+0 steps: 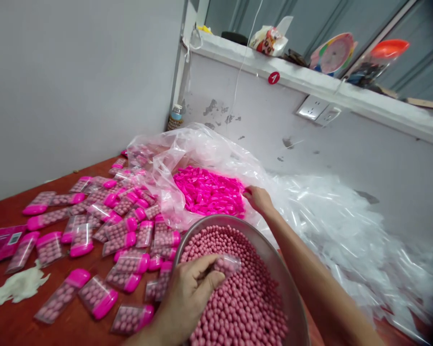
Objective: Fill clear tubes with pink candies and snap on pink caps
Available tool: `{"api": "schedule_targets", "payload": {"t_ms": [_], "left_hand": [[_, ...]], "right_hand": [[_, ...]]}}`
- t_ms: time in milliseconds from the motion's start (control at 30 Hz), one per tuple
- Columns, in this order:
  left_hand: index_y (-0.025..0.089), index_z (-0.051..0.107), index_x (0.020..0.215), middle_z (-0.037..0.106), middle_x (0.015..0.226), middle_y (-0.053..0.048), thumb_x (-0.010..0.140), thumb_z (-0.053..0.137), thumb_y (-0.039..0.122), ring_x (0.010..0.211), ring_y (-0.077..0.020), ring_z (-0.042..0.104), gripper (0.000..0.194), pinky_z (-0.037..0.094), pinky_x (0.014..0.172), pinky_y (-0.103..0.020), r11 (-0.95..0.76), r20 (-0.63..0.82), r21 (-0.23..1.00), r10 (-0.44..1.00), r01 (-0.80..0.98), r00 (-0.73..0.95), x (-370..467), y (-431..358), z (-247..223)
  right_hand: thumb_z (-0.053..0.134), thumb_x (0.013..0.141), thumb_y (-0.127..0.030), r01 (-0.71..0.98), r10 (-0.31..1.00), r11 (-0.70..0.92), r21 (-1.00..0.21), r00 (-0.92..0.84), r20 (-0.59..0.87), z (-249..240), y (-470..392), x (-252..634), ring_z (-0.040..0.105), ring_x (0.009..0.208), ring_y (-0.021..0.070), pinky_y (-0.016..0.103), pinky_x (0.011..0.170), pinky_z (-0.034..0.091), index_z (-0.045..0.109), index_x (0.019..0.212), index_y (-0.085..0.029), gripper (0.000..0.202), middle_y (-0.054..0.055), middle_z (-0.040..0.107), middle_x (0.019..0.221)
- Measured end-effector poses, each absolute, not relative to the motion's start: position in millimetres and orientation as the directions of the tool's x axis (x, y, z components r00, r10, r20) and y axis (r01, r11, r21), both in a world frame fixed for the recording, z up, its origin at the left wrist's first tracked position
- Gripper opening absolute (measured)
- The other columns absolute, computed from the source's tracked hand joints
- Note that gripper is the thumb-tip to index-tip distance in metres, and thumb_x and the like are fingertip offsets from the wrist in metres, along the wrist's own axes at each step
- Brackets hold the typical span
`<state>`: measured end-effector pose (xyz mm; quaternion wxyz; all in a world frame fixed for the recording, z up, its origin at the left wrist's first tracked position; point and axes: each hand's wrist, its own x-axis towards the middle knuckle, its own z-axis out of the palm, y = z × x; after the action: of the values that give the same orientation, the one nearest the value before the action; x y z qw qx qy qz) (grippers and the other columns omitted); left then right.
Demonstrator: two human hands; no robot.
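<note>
My left hand (189, 293) pinches a small clear plastic container (228, 265) filled with pink balls, held over a metal bowl (299, 307). Loose pink balls (234, 307) fill much of that bowl. Farther back, my right hand (259, 199) reaches to the right edge of a heap of bright pink plastic caps (211, 192) lying in a clear plastic bag (173, 202). Its fingers are curled together at the caps; whether one is between them is too small to make out.
Several filled containers with pink caps (97, 295) lie on the red table (7, 331) at left, near a pink packet (5, 243) and a white scrap (18, 287). Empty clear containers (339, 230) pile up at right. Behind are a small bottle (175, 117) and a shelf (231, 53).
</note>
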<state>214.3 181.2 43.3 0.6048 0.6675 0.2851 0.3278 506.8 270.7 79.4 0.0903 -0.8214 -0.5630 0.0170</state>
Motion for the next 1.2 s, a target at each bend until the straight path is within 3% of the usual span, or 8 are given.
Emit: {"api": "schedule_targets", "payload": {"t_ms": [133,200,267,467,800,967,1067,1200], "left_hand": [[0.023,0.065,0.099,0.069,0.094,0.001,0.081,0.051,0.022,0.085,-0.0155,0.061,0.023,0.044,0.074,-0.021,-0.188,0.145,0.982,0.796,0.011,0.587,214.9,180.4,48.3],[0.023,0.066,0.098,0.069,0.094,0.001,0.081,0.051,0.021,0.086,-0.0152,0.061,0.022,0.044,0.075,-0.021,-0.22,0.165,0.975,0.803,0.028,0.573,215.8,179.5,49.3],[0.022,0.066,0.098,0.069,0.093,0.0,0.082,0.052,0.022,0.084,-0.0151,0.061,0.022,0.044,0.074,-0.021,-0.236,0.177,0.971,0.8,0.03,0.573,216.7,177.9,48.7],[0.019,0.067,0.092,0.07,0.084,-0.002,0.082,0.052,0.021,0.076,-0.0149,0.062,0.018,0.045,0.069,-0.022,-0.336,0.253,0.942,0.762,0.029,0.596,215.3,171.7,43.0],[0.014,0.063,0.067,0.061,0.061,-0.003,0.081,0.047,0.01,0.059,-0.0132,0.056,0.021,0.04,0.058,-0.022,-0.653,0.445,0.749,0.622,0.113,0.644,212.6,163.1,30.4],[0.013,0.062,0.073,0.062,0.066,-0.005,0.078,0.043,0.006,0.061,-0.0154,0.057,0.021,0.04,0.059,-0.024,-0.778,0.477,0.615,0.497,0.128,0.725,212.3,165.4,25.5],[0.014,0.062,0.071,0.062,0.065,-0.004,0.076,0.042,0.005,0.061,-0.0149,0.057,0.022,0.04,0.059,-0.023,-0.758,0.414,0.643,0.463,0.109,0.784,212.4,166.1,30.1],[0.018,0.065,0.07,0.065,0.066,-0.001,0.078,0.044,0.01,0.064,-0.0136,0.058,0.024,0.043,0.065,-0.022,-0.577,0.32,0.817,0.486,0.023,0.813,211.8,166.1,40.2]], "right_hand": [[0.041,0.089,-0.032,0.915,0.975,-0.118,-0.387,0.18,0.129,98.0,206.0,460.1,0.058,0.081,0.0149,0.025,0.071,0.047,0.053,0.106,-0.016,0.027,0.004,0.063,0.093],[0.044,0.087,-0.033,0.783,0.978,0.117,-0.611,0.017,0.209,103.5,170.3,429.9,0.058,0.079,0.0154,0.027,0.07,0.047,0.052,0.105,-0.017,0.026,0.005,0.062,0.091],[0.047,0.086,-0.031,0.715,0.962,0.249,-0.654,-0.106,0.25,106.4,142.3,402.8,0.058,0.082,0.0158,0.028,0.072,0.047,0.054,0.104,-0.019,0.022,0.005,0.061,0.093],[0.047,0.087,-0.021,0.821,0.903,0.381,-0.426,-0.233,0.36,98.1,112.0,375.2,0.056,0.08,0.0162,0.028,0.07,0.045,0.053,0.104,-0.019,0.018,0.006,0.061,0.088],[0.044,0.087,-0.018,0.851,0.896,0.381,-0.361,-0.242,0.373,76.9,89.7,368.7,0.05,0.07,0.0165,0.027,0.061,0.041,0.05,0.087,-0.016,0.007,0.006,0.053,0.075],[0.045,0.086,-0.018,0.815,0.906,0.415,-0.405,-0.327,0.269,77.8,92.3,380.4,0.051,0.066,0.0144,0.026,0.059,0.041,0.051,0.086,-0.016,0.006,0.004,0.054,0.072],[0.05,0.084,-0.019,0.819,0.901,0.434,-0.376,-0.388,0.195,93.6,94.2,382.7,0.055,0.082,0.0167,0.029,0.069,0.046,0.048,0.107,-0.018,0.024,0.007,0.058,0.092],[0.047,0.082,-0.015,0.813,0.835,0.55,-0.194,-0.545,0.082,123.8,99.4,372.7,0.037,0.121,0.0215,0.04,0.096,0.037,0.028,0.133,-0.022,0.055,0.01,0.04,0.131]]}}
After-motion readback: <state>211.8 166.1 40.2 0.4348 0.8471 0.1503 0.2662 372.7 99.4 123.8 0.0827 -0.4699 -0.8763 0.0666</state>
